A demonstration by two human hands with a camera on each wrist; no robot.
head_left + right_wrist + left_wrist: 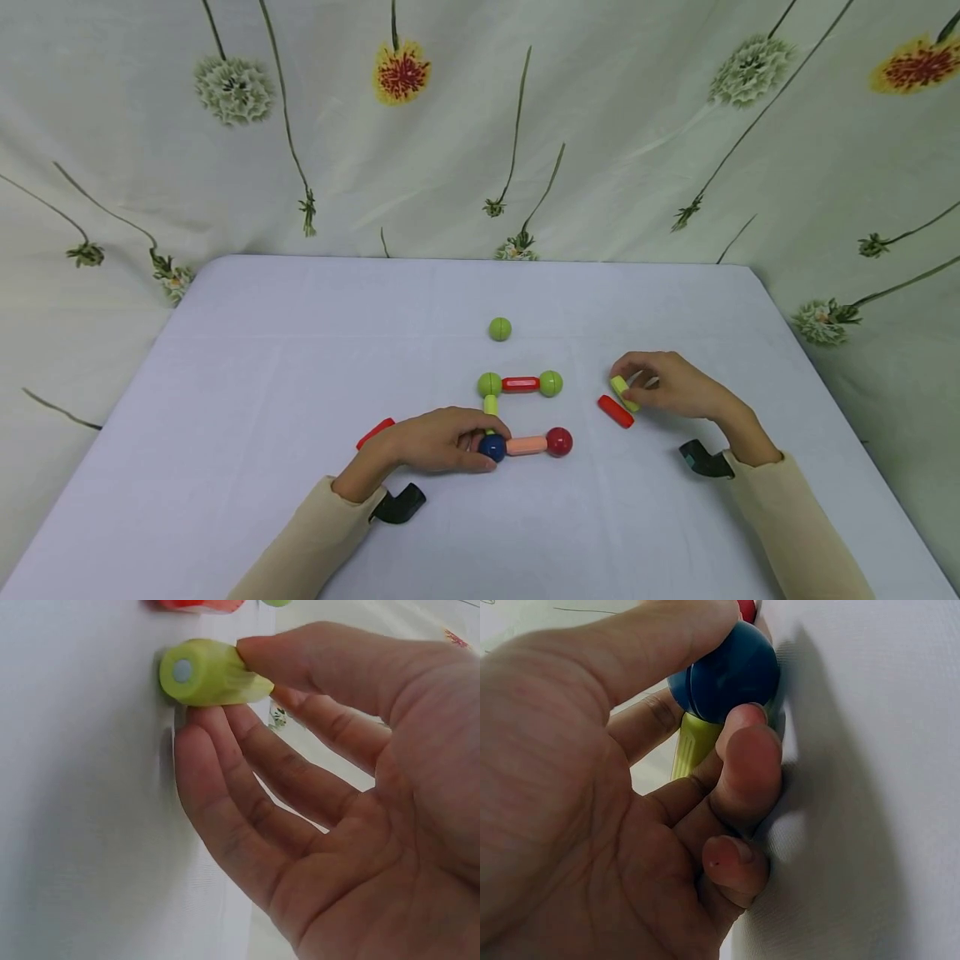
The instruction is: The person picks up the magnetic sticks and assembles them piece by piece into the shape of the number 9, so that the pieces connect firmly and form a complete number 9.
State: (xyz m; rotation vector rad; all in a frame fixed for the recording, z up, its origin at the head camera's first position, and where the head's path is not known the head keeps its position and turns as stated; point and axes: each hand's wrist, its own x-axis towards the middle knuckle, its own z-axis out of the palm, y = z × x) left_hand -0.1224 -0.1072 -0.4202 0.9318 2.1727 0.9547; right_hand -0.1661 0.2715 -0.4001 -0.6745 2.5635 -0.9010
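A joined figure of balls and rods lies mid-table. Its blue ball (pixel 492 447) is gripped by my left hand (pixel 442 439), thumb on one side and fingers round the other. From that ball a salmon rod (pixel 527 445) runs to a red ball (pixel 559 442), and a yellow-green rod (pixel 491 405) leads to a green ball (pixel 490 384). A red rod (pixel 521 384) links this to another green ball (pixel 551 383). At the right, my right hand (pixel 671 385) pinches a loose yellow-green rod (pixel 206 673) between thumb and fingers; a pale disc marks its end.
A loose red rod (pixel 616 412) lies beside the right hand. Another red rod (pixel 375 433) is partly hidden behind the left hand. One single green ball (pixel 500 328) sits farther back on the white table (pixel 337 300). A floral cloth (pixel 450 167) hangs behind.
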